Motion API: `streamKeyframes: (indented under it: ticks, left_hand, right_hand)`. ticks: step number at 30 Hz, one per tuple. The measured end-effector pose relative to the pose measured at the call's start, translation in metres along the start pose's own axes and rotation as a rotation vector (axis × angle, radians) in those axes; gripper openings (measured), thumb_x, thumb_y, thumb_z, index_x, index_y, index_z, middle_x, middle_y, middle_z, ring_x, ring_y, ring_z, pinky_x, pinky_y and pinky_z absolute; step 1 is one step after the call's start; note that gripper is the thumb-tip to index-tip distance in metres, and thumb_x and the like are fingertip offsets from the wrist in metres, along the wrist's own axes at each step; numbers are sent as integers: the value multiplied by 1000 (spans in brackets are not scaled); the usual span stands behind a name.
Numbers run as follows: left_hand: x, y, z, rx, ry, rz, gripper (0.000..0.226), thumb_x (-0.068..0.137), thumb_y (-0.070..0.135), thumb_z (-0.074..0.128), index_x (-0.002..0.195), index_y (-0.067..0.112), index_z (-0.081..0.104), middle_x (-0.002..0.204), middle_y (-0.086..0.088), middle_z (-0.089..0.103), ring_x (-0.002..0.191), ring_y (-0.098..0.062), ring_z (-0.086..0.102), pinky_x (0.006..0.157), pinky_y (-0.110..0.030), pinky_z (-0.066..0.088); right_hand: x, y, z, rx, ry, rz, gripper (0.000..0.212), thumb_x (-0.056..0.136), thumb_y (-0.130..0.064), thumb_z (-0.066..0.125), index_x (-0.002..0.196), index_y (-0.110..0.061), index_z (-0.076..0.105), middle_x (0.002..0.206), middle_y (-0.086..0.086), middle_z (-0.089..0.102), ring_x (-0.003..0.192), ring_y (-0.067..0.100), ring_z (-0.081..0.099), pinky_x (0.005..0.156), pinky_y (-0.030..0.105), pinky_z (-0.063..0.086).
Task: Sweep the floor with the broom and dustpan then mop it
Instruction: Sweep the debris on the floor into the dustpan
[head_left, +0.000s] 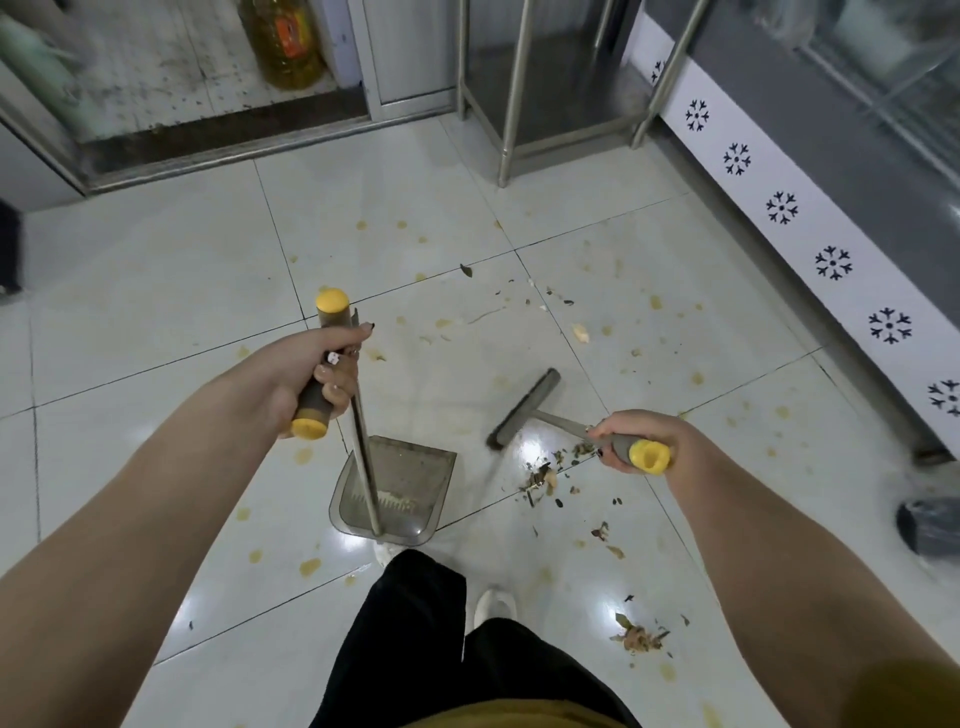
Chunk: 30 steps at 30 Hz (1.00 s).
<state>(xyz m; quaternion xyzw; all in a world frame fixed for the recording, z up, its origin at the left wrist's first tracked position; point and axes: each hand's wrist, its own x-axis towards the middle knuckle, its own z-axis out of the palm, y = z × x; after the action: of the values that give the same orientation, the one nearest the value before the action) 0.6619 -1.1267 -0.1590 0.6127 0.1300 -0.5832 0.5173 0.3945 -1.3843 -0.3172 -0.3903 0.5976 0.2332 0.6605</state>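
My left fingers (332, 382) cover the middle of the grip of the dustpan (415, 467), and my right fingers (613, 428) hide most of the grip of the broom (527, 408). Its bristles are a blur. The yellow bottle (288, 47) is smeared and cut by the top edge. I cannot identify the grey thing (930, 525) at the right edge.

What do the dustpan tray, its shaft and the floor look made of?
Dustpan tray: likely smoky grey plastic, its walls look semi-transparent.
Shaft: probably bare metal, thin, with a dull silvery sheen.
Floor: glazed, ceramic-looking tiles, glossy, with lamp glare and dark grout lines.
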Motion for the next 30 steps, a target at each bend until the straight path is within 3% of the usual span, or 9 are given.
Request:
streamKeyframes:
  ticks: [4,9,17,20,26,30]
  left_hand:
    - [13,32,-24,-36,4,6,30,88,31,62,65,20,44,40,10,32,24,0,28,28,-8,24]
    - [33,80,-64,-33,-35,-33,32,86,33,63,66,20,43,43,9,32,25,-1,27,28,-9,24]
    - [55,143,-118,-137,-92,-60,30,80,33,66,65,21,43,41,10,31,25,-1,29,28,-10,25]
    - [62,158,-124,-181,-119,-49,30,68,32,70,64,21,43,43,10,30,26,-1,28,28,-10,26]
    - [85,190,-126,-166,-83,-50,32,66,33,70,64,20,42,46,9,29,27,-1,28,28,-11,26]
    - [104,219,-111,-155,-45,-64,34,67,34,70,62,18,40,43,9,29,25,-1,28,26,-12,26]
  right_hand:
    - [8,-55,46,-240,-68,-58,18,95,-24,52,90,-7,48,68,12,47,41,10,46,48,22,40]
    - [24,-136,125,-185,-63,29,20,92,-19,59,95,-4,46,74,11,49,34,9,49,36,18,47]
    - [49,-217,234,-275,-76,49,20,91,-18,61,86,-5,46,74,11,49,30,11,50,35,16,46]
    - [60,-234,254,-297,-80,13,19,90,-17,62,89,-6,47,76,12,50,30,12,50,36,17,47]
    - [90,-274,268,-361,-86,33,22,88,-19,65,93,-7,47,83,13,52,34,12,53,41,21,49]
    - [107,-306,248,-387,-89,71,28,90,-20,63,105,-5,44,80,13,52,33,13,53,38,19,47]
